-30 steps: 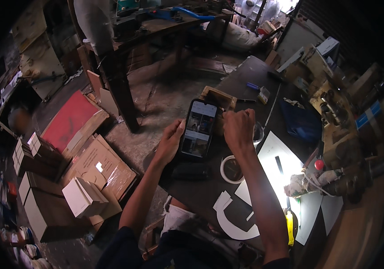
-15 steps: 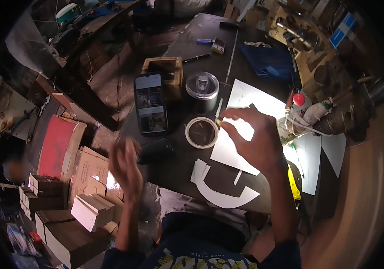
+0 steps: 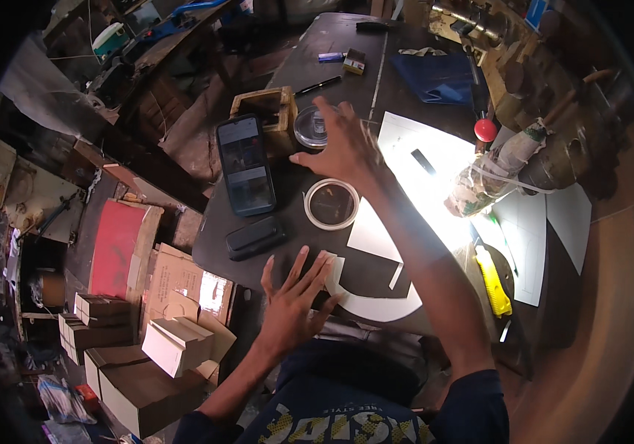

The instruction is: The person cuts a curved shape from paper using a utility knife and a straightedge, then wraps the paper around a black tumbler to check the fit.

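While the right hand is held open, with its fingers spread above and beside the clear-lidded tumbler, nothing is seen to be gripped by it, and whether the lid is touched cannot be told. The left hand is also open, its fingers stretched toward the end of the curved white paper strip, near the front edge of the dark tabletop. If the tumbler were knocked by the spread fingers, any liquid inside could be spilled toward the white sheet. The smartphone is apparently propped on a slant against the wooden box; were either of these 2 things nudged, the phone could be tipped onto the black case. The strip could be creased or dragged off the edge if it were caught by the left fingers. Beside the right forearm, the yellow utility knife could be brushed by a careless elbow; whether its blade is exposed cannot be made out.
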### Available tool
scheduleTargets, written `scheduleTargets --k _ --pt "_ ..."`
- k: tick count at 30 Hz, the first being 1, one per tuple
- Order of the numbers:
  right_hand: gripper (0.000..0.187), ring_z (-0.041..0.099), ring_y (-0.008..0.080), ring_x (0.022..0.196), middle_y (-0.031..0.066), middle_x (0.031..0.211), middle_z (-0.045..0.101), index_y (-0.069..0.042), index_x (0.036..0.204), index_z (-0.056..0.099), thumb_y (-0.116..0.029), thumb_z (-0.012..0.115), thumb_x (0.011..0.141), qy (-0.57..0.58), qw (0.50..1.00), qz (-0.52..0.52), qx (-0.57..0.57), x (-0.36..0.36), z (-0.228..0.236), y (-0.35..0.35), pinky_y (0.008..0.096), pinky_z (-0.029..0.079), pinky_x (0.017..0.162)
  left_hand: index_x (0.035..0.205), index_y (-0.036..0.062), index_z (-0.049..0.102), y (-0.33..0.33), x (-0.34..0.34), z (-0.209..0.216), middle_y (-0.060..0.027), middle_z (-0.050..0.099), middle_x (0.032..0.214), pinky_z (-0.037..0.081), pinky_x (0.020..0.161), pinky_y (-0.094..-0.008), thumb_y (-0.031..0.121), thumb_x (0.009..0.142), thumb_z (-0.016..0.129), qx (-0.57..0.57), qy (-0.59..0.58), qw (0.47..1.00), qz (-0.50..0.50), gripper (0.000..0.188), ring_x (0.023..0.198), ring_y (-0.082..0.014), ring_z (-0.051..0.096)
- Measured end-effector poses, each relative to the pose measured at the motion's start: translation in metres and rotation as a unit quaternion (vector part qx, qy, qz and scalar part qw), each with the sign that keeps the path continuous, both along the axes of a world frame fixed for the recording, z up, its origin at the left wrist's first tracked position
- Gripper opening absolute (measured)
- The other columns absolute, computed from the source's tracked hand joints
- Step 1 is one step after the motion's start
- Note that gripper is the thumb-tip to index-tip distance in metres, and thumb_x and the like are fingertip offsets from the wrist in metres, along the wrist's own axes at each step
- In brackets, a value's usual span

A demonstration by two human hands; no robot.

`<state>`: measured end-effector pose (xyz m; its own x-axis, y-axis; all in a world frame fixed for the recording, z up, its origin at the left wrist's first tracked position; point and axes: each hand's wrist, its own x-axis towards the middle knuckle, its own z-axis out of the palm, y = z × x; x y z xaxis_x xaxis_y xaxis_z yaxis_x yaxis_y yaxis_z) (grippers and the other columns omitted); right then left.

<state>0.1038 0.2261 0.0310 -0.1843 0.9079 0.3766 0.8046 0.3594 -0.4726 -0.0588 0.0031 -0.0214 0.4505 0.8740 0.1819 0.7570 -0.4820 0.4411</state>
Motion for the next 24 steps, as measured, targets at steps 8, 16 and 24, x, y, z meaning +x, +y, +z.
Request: scheduleTargets --k 8,16,24 --pt "0.079 0.075 0.0201 0.092 0.0127 0.105 0.074 0.001 0.124 0.061 -0.037 0.101 0.067 0.362 0.93 0.016 -0.063 0.057 0.055 -0.097 0.033 0.061 0.081 0.137 0.0008 0.064 -0.025 -0.002 0.017 -0.0167 0.067 0.136 0.038 0.115 -0.0525 0.028 0.084 0.089 0.001 -0.207 0.962 0.18 0.064 0.13 -0.0338 0.059" --pt "0.072 0.071 0.0181 0.105 0.0122 0.113 0.074 0.002 0.123 0.065 -0.033 0.1 0.072 0.406 0.857 0.08 -0.306 0.058 0.046 -0.215 0.0326 0.058 0.092 0.155 0.0004 0.048 0.026 0.001 0.07 -0.0215 0.064 0.14 0.051 0.107 -0.0422 0.031 0.061 0.1 -0.282 -0.391 0.874 -0.063 0.112 0.13 -0.032 0.063" --pt "0.052 0.064 0.0257 0.085 0.0051 0.088 0.063 -0.006 0.096 0.067 -0.041 0.097 0.073 -0.002 0.965 -0.248 -0.08 0.082 -0.018 -0.281 0.0403 0.048 0.078 0.15 -0.0085 0.048 0.013 -0.007 0.065 -0.0246 0.066 0.128 0.051 0.108 -0.0416 0.033 0.065 0.094 -0.356 -0.472 0.774 0.225 0.105 0.119 -0.0326 0.068"
